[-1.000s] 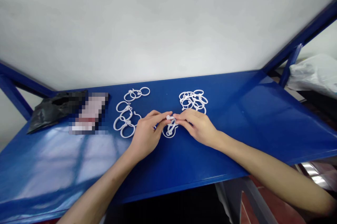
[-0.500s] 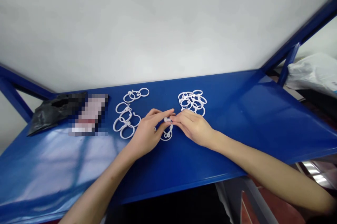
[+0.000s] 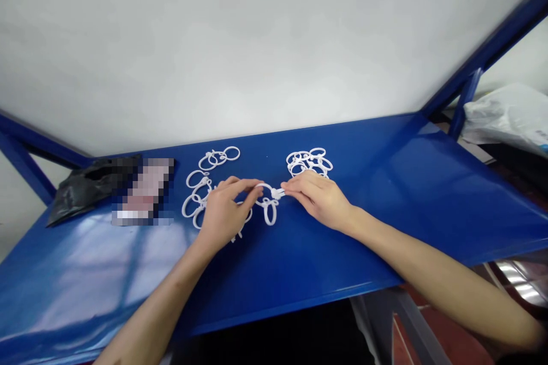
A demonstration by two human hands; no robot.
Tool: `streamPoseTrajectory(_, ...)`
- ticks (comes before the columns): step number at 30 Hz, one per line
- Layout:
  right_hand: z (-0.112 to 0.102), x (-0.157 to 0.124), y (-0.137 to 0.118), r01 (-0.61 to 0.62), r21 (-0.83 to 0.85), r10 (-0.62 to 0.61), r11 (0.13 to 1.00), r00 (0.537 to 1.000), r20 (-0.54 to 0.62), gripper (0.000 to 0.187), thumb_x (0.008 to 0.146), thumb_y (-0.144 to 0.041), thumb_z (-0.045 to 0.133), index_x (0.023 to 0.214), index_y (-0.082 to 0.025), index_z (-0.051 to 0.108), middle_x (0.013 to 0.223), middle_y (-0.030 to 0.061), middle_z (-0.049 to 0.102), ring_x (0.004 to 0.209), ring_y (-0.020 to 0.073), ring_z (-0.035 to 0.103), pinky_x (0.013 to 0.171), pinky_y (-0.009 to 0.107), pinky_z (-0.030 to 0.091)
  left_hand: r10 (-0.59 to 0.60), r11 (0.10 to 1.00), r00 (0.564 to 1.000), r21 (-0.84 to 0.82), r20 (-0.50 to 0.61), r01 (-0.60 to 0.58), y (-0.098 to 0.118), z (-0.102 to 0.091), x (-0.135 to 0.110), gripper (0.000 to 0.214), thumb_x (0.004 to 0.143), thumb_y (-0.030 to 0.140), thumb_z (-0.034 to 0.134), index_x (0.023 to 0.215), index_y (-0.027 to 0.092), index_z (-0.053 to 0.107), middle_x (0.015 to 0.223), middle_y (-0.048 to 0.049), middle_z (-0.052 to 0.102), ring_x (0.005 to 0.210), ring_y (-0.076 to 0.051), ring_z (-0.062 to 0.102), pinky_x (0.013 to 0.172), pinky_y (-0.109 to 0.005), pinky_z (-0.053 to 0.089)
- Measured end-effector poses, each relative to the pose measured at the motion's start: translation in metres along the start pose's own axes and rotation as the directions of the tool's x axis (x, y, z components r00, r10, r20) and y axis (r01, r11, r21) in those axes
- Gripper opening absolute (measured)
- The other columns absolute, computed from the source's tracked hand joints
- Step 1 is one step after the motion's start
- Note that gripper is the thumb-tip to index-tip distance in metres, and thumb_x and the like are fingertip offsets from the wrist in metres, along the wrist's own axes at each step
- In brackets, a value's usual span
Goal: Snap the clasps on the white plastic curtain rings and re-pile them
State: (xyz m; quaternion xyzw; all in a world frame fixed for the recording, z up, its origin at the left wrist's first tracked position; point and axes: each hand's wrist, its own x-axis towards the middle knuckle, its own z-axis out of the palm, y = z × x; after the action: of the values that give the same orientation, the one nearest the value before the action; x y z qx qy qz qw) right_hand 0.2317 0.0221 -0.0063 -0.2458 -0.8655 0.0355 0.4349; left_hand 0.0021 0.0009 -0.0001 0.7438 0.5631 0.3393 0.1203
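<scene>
Both hands meet over the middle of the blue table, each pinching part of a small chain of white plastic curtain rings. My left hand (image 3: 225,208) grips a curtain ring (image 3: 266,185) between thumb and fingers. Opposite it, my right hand (image 3: 323,199) pinches another white ring (image 3: 281,192), seen edge-on and mostly covered by the fingers. A third ring (image 3: 269,215) dangles below the join, and more white pieces show under my left palm. Left of my left hand lies a string of linked rings (image 3: 192,179); just behind my right hand is a heap of rings (image 3: 319,152).
The blue tabletop (image 3: 385,182) backs onto a pale wall (image 3: 274,39). At far left lie a black plastic bag (image 3: 81,188) and a pixelated flat item (image 3: 145,188). Blue frame bars (image 3: 466,102) and a clear plastic bag (image 3: 505,113) stand at the right.
My hands have drawn apart, the left moving left and slightly down. The ring chain, bunched between the fingers before, now stretches between them with one ring hanging.
</scene>
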Motion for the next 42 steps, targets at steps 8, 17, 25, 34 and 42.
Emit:
streamPoseTrajectory(8, -0.013, 0.004, 0.027, -0.121, -0.085, 0.114, 0.989, 0.99, -0.084, 0.016, 0.1, -0.02, 0.055, 0.107, -0.021, 0.07, 0.1, 0.007, 0.071, 0.091, 0.0174, 0.069, 0.08, 0.033, 0.06, -0.21, 0.977, 0.977, 0.022, -0.03, 0.211, -0.011, -0.01, 0.008, 0.024, 0.094, 0.042, 0.057, 0.096, 0.024, 0.073, 0.074, 0.0018, 0.076, 0.069, -0.017, 0.068, 0.067, -0.029, 0.047)
streamPoseTrajectory(17, -0.051, 0.005, 0.074, -0.457, -0.309, 0.475, 0.834, 0.88, -0.02, 0.018, 0.095, -0.021, 0.059, 0.106, -0.019, 0.072, 0.096, 0.0071, 0.069, 0.078, 0.0181, 0.064, 0.072, 0.035, 0.052, -0.009, 0.97, 0.998, 0.243, -0.067, 0.025, -0.015, -0.008, 0.005, 0.02, 0.095, 0.035, 0.057, 0.098, 0.023, 0.072, 0.073, 0.0002, 0.073, 0.075, -0.022, 0.066, 0.079, -0.038, 0.042)
streamPoseTrajectory(25, -0.073, 0.004, 0.087, -0.487, -0.24, 0.538, 0.839, 0.809, 0.236, 0.009, 0.09, -0.022, 0.062, 0.092, -0.021, 0.07, 0.092, 0.0033, 0.071, 0.075, 0.0158, 0.063, 0.072, 0.031, 0.049, 0.065, 0.964, 0.996, 0.262, -0.062, -0.046, -0.01, -0.006, 0.003, 0.023, 0.097, 0.034, 0.056, 0.095, 0.02, 0.073, 0.066, 0.0013, 0.068, 0.067, -0.019, 0.063, 0.077, -0.036, 0.041)
streamPoseTrajectory(34, -0.049, 0.005, 0.073, -0.541, -0.229, 0.582, 0.809, 0.791, 0.189, 0.011, 0.092, -0.025, 0.062, 0.098, -0.021, 0.07, 0.096, 0.0031, 0.072, 0.074, 0.0151, 0.062, 0.071, 0.03, 0.049, 0.108, 0.947, 0.993, 0.308, -0.043, -0.09, -0.01, -0.003, 0.001, 0.025, 0.098, 0.034, 0.053, 0.096, 0.02, 0.074, 0.067, 0.0003, 0.067, 0.066, -0.018, 0.061, 0.074, -0.035, 0.041)
streamPoseTrajectory(42, -0.044, 0.01, 0.057, -0.479, -0.282, 0.522, 0.831, 0.847, 0.098, 0.013, 0.096, -0.028, 0.059, 0.096, -0.021, 0.07, 0.093, 0.0039, 0.07, 0.076, 0.0159, 0.062, 0.07, 0.031, 0.049, 0.082, 0.954, 0.996, 0.291, -0.03, -0.069, -0.007, -0.003, 0.0, 0.027, 0.099, 0.036, 0.052, 0.094, 0.021, 0.073, 0.066, 0.0003, 0.067, 0.066, -0.018, 0.061, 0.075, -0.035, 0.042)
